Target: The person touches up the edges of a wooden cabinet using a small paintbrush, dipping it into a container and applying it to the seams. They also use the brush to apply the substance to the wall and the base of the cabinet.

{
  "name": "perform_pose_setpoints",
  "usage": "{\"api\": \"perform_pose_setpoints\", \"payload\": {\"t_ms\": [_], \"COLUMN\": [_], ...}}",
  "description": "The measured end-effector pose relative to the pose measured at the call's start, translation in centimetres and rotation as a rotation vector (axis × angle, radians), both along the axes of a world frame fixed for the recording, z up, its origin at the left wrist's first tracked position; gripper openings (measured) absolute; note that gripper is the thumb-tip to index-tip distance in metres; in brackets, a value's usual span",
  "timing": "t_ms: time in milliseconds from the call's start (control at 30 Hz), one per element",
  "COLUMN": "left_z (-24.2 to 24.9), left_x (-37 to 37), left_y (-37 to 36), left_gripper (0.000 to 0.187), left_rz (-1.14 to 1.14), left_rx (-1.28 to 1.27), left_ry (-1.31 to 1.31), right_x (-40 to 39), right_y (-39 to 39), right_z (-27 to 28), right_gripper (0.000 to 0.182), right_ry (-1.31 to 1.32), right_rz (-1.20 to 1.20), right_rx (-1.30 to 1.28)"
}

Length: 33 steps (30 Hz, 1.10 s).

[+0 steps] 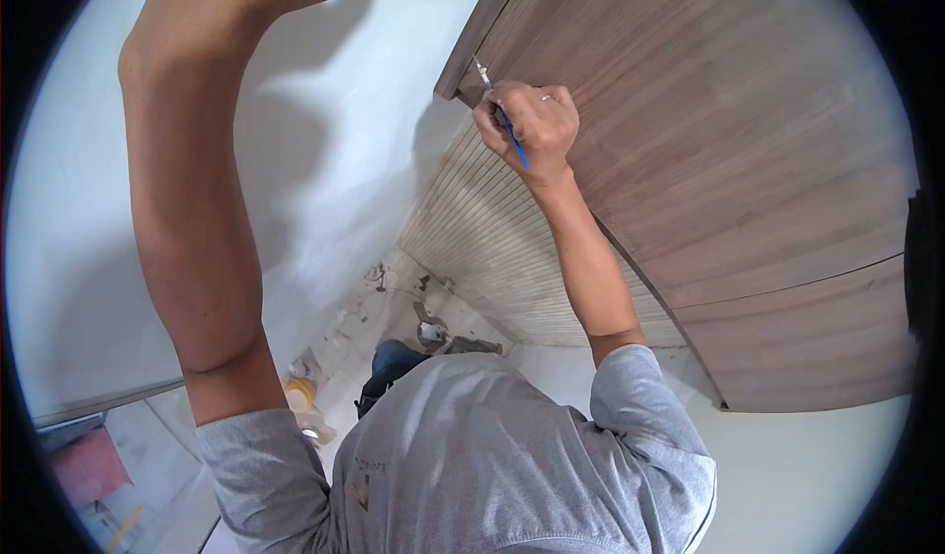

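My right hand (532,126) is closed around a small blue-handled brush (519,149). Its pale tip points up and meets the edge of the wood-grain panel (709,141), close to the corner by the white wall. A ring shows on one finger. On the other side, my left arm (197,190) is raised in front of the white wall (325,160) and bends toward the top of the view. The left hand itself lies beyond the upper edge of the picture.
A ribbed pale panel (512,259) stands beneath the wood-grain one. Debris lies on the floor (349,323) below, near a yellow roll-like item (299,394). At lower left is a pink item (91,467).
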<state>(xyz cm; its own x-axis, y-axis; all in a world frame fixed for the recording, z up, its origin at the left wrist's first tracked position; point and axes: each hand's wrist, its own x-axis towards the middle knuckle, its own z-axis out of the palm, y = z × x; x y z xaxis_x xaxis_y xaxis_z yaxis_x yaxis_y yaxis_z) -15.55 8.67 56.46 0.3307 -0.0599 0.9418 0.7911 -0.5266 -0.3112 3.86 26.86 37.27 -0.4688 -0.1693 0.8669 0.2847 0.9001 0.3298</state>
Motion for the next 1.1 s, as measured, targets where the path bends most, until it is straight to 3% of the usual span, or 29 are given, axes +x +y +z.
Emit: {"api": "perform_pose_setpoints", "payload": {"t_ms": [100, 200, 433, 633, 800, 967, 1000, 1100], "left_z": [0.2, -0.4, 0.7, 0.0, -1.3, -3.1, -2.4, 1.0], "left_x": [0.0, 0.4, 0.8, -0.1, -2.8, -5.9, -5.8, -3.4], "left_y": [0.2, 0.8, -1.8, 0.2, 0.5, 0.6, 0.4, 0.3], "left_gripper": [0.007, 0.007, 0.006, 0.007, 0.017, 0.028, 0.030, 0.030], "left_rz": [-0.069, 0.004, 0.082, 0.002, 0.215, 0.570, 0.566, 0.246], "left_rx": [-0.084, 0.092, -0.042, 0.038, -0.108, -0.380, -0.385, -0.095], "left_ry": [-0.073, -0.030, 0.047, 0.050, -0.039, -0.172, -0.145, 0.216], "right_x": [0.4, 0.7, 1.9, 5.0, 8.3, 13.4, 14.7, 18.2], "right_y": [-0.1, 0.1, -1.0, -2.3, -4.8, -7.7, -8.1, -8.8], "right_z": [0.2, -0.1, 0.4, -1.2, -1.2, -1.0, -0.7, 0.7], "right_gripper": [0.020, 0.018, 0.017, 0.016, 0.015, 0.015, 0.016, 0.016], "right_ry": [-0.056, -0.028, -0.008, -0.071, -0.099, -0.104, -0.079, -0.002], "right_rz": [0.049, 0.096, 0.086, 0.095, 0.139, 0.119, 0.115, 0.103], "right_rx": [-0.055, -0.095, -0.145, -0.219, -0.259, -0.271, -0.262, -0.273]}}
